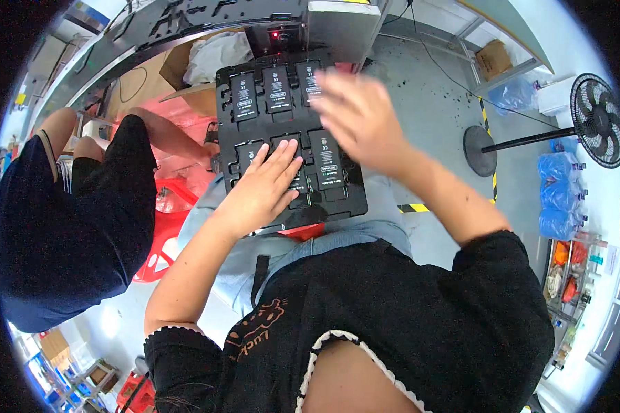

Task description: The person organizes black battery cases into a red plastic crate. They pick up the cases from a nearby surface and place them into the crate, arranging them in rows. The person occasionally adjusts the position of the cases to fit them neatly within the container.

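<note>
A black plastic tray (355, 199) rests on my lap, holding flat black batteries with white print in two rows. In the far row lie a left battery (243, 96), a middle battery (277, 89) and a right battery (307, 81). My left hand (269, 182) lies flat with its fingers stretched over the left and middle batteries of the near row, hiding much of them. The near right battery (328, 162) shows in full. My right hand (358, 113), smeared a little by motion, is over the tray's far right corner, fingers extended, nothing visible in them.
Beyond the tray runs a dark conveyor bench (207, 20) with a small red light. A co-worker in dark clothes (69, 220) sits at my left, by a red stool (162, 230). On the right stand a black fan (597, 120) and blue water bottles (558, 196).
</note>
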The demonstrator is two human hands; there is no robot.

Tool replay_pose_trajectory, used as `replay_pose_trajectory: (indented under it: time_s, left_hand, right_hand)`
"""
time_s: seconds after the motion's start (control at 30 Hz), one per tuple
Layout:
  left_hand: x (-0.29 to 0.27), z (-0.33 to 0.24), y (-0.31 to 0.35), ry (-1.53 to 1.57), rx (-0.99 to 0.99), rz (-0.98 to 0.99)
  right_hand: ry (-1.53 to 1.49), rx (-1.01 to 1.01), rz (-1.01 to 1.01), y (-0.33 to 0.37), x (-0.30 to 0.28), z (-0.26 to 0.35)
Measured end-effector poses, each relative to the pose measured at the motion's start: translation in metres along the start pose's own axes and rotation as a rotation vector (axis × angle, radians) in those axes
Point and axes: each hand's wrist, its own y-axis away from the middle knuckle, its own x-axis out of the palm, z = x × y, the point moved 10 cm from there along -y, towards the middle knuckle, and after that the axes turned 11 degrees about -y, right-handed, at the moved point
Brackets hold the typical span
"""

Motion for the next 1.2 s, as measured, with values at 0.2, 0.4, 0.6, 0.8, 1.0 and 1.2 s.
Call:
replay_pose_trajectory:
  time_s: [0.2, 0.4, 0.6, 0.8, 1.0, 1.2]
  left_hand:
    - [-0.038, 0.022, -0.001, 0.171, -0.192, -0.308]
    - [-0.029, 0.14, 0.06, 1.639, -0.789, -0.878]
    - [-0.01, 0.149, 0.077, 1.031, -0.851, -0.614]
    - [0.017, 0.159, 0.065, 0.387, -0.791, -0.522]
    - [0.023, 0.166, 0.03, 0.819, -0.809, -0.529]
    - [0.02, 0.156, 0.043, 0.822, -0.873, -0.525]
  right_hand:
    - [0.468, -0.033, 0.002, -0.114, 0.015, -0.08]
    - [0.117, -0.05, 0.433, -0.088, 0.06, 0.058]
    - [-0.437, -0.267, 0.521, -0.028, 0.054, 0.136]
    - [0.102, 0.444, 0.283, 0.032, 0.076, -0.028]
    - [-0.02, 0.424, 0.15, 0.031, 0.076, -0.069]
    - [-0.098, 0.411, 0.139, 0.028, 0.075, -0.068]
